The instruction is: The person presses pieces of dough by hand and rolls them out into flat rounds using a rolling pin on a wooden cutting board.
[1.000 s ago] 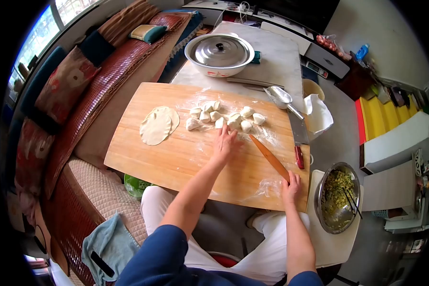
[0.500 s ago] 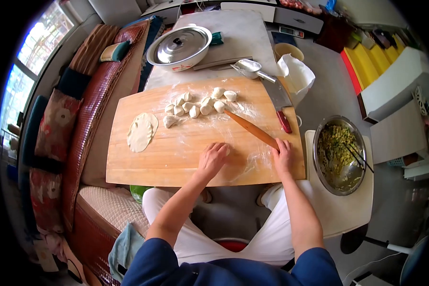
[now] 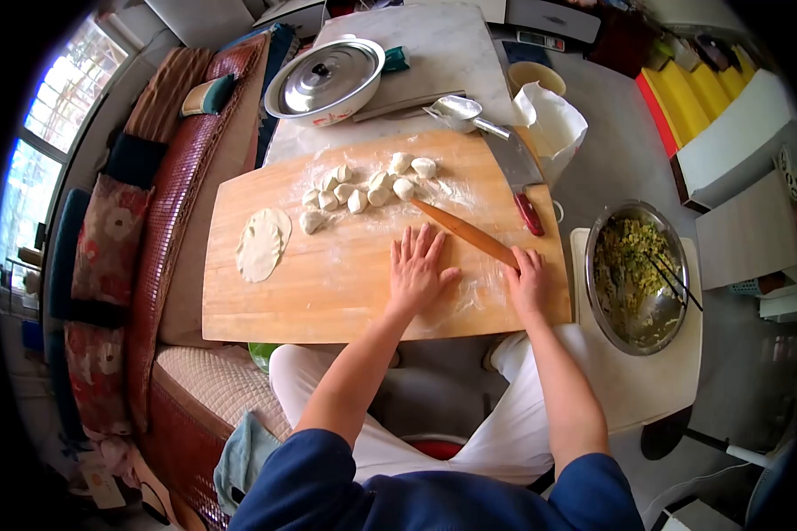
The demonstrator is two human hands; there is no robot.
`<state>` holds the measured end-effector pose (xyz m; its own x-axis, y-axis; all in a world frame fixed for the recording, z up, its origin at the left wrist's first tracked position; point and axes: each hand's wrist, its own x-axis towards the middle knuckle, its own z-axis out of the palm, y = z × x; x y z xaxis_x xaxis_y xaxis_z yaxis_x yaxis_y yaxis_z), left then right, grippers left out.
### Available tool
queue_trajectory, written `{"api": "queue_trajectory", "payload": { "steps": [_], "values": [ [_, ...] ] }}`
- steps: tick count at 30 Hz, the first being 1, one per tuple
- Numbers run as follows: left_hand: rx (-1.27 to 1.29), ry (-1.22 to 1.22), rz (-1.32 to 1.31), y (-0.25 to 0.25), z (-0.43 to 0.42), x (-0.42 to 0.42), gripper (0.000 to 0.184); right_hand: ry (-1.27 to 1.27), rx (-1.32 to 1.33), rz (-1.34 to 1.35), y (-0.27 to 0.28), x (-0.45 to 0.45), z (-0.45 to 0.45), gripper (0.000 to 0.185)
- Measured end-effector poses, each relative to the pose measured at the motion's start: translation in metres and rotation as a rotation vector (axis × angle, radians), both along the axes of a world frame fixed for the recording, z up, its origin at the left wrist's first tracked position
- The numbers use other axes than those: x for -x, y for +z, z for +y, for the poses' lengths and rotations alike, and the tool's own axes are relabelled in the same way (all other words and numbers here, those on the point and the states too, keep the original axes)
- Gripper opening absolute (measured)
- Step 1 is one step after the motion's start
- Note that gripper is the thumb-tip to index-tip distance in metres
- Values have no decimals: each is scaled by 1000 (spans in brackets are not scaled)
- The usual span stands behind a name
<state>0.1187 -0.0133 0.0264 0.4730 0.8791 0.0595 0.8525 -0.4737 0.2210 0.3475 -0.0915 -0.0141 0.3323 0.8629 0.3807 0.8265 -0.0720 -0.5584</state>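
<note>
On the floured wooden board [image 3: 328, 301], my left hand [image 3: 418, 270] lies palm down with its fingers spread. Whether any dough is beneath the palm is hidden. My right hand [image 3: 527, 281] is closed around the near end of a wooden rolling pin [image 3: 465, 233], whose tapered far end points up and left. Several small dough pieces [image 3: 357, 202] sit in a cluster beyond my hands, one close to the pin's tip. Flat rolled dough wrappers [image 3: 263, 245] lie overlapped on the board's left side.
A cleaver with a red handle [image 3: 529, 214] lies at the board's right edge, near a metal scoop [image 3: 456, 111]. Behind stands a lidded basin [image 3: 323, 80]. At right, a steel bowl [image 3: 633, 327] holds chopped filling and chopsticks. A white flour bag [image 3: 549, 128] stands beyond the cleaver.
My left hand has gone from curled fingers to spread flat, moving slightly right and forward. My right hand keeps its hold on the rolling pin. The view has shifted a little.
</note>
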Motion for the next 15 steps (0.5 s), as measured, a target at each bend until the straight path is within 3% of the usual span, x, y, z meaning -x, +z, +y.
{"api": "queue_trajectory", "payload": {
  "steps": [3, 6, 9, 10, 13, 14, 15],
  "values": [
    [114, 44, -107, -45, 29, 7, 71, 6, 17, 0, -1, 3, -8, 38],
    [400, 100, -1151, -42, 50, 36, 59, 2, -16, -20, -2, -4, 1, 39],
    [117, 64, -274, -52, 37, 71, 44, 11, -40, -17, -9, -2, -1, 40],
    [103, 158, -452, -32, 21, 64, 33, 13, -35, -15, -9, -3, 0, 40],
    [199, 154, -257, -10, 20, 58, 32, 16, -38, -22, -7, -2, -2, 40],
    [464, 219, -338, -4, 26, 57, 31, 17, -45, -27, -6, -2, -2, 39],
    [445, 153, -440, -9, 31, 58, 30, 16, -47, -19, -5, -2, -2, 39]
  ]
}}
